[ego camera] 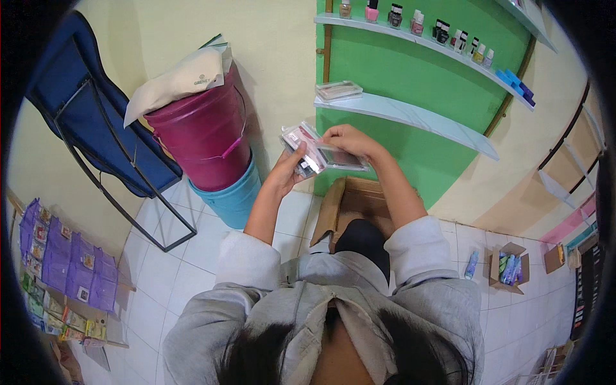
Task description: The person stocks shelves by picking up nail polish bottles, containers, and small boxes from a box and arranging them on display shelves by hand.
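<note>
My left hand (288, 169) grips a small stack of flat plastic-wrapped packages (308, 147), its thumb lying across the top one. In my right hand (350, 140) is another flat clear-wrapped package (342, 159) with a dark panel, held close against the stack. Both hands are in front of the lower wall shelf (409, 110). At that shelf's left end lies a short pile of similar clear flat packages (339, 90). Below my hands an open cardboard box (332, 207) stands on the floor; its inside is partly hidden by my leg and right arm.
Nail polish bottles (417, 24) line the upper shelf (375, 25). To the left, a maroon bucket (197, 139) sits in a blue one (231, 197), beside a folded dark-blue padded metal-framed item (101, 110). A small carton of bottles (509, 267) stands on the floor at right.
</note>
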{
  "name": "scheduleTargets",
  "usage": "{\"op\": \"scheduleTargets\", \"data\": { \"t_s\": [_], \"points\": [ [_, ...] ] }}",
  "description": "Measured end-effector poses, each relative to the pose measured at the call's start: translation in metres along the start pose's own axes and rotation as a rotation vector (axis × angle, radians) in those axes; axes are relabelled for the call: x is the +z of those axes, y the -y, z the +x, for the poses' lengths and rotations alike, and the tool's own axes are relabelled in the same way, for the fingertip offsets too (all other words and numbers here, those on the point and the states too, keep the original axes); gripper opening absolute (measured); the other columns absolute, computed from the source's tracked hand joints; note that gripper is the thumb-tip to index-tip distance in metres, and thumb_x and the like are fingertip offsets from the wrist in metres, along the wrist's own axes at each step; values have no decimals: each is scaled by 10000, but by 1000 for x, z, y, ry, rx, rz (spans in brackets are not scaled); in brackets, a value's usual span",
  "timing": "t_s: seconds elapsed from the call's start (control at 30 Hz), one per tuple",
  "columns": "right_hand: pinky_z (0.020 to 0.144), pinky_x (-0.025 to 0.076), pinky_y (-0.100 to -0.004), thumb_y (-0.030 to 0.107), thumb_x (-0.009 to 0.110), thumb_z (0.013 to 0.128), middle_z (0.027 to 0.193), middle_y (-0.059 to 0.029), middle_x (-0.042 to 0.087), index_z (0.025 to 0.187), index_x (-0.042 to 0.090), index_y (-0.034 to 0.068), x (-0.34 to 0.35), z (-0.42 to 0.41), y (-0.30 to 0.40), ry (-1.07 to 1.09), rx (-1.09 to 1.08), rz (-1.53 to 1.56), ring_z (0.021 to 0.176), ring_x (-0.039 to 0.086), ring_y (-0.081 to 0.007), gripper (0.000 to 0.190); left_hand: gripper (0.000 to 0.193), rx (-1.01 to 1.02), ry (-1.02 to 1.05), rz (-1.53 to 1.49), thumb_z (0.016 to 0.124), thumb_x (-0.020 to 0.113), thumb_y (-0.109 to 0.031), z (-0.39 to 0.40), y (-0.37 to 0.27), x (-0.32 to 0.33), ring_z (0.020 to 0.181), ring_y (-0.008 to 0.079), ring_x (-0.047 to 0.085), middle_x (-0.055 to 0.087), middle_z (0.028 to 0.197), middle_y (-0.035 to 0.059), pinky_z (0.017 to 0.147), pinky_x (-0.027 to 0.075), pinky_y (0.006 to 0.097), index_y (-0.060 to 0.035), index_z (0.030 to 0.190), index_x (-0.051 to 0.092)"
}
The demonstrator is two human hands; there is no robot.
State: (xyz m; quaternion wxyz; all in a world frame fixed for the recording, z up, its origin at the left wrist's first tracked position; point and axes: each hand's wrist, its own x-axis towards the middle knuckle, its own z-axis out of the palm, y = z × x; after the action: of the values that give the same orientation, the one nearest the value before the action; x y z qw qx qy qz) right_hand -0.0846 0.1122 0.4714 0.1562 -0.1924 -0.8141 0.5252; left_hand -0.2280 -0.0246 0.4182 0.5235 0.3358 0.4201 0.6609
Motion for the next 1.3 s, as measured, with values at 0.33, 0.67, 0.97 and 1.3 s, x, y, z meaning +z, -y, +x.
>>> {"op": "scheduleTargets", "data": {
  "t_s": [0.33, 0.67, 0.97, 1.3],
  "points": [
    [616, 460, -225, 188, 546, 821, 828, -16, 605, 950, 617, 36, -20, 3, -8, -68, 94, 151, 704, 546, -83, 212, 462, 12, 89, -23, 852, 624, -283, -4, -2, -3, 943, 196, 616, 582, 1091, 91, 798, 553, 340, -47, 1205, 442],
    [731, 459, -289, 213, 676, 746, 985, -153, 577, 1237, 386, 30, -28, 14, 27, -645, -158, 113, 816, 569, -190, 599, 411, 2, -30, -103, 834, 649, -232, -7, 2, -17, 896, 215, 634, 602, 1024, 110, 761, 567, 337, -28, 1142, 471],
    [735, 469, -309, 287, 691, 748, 900, -143, 641, 1014, 587, 33, -62, 59, 14, -841, -159, -65, 796, 614, -219, 382, 408, 6, -16, -146, 840, 639, -236, -4, 10, -25, 887, 218, 636, 603, 1019, 117, 762, 567, 340, -22, 1143, 469],
    [738, 470, -333, 339, 691, 746, 858, -140, 645, 1039, 584, 39, -71, 61, 8, -741, -58, -345, 784, 624, -244, 433, 429, -23, -43, -192, 837, 641, -220, -4, 17, -37, 927, 238, 624, 588, 1056, 121, 791, 563, 363, -23, 1166, 448]
  ]
}}
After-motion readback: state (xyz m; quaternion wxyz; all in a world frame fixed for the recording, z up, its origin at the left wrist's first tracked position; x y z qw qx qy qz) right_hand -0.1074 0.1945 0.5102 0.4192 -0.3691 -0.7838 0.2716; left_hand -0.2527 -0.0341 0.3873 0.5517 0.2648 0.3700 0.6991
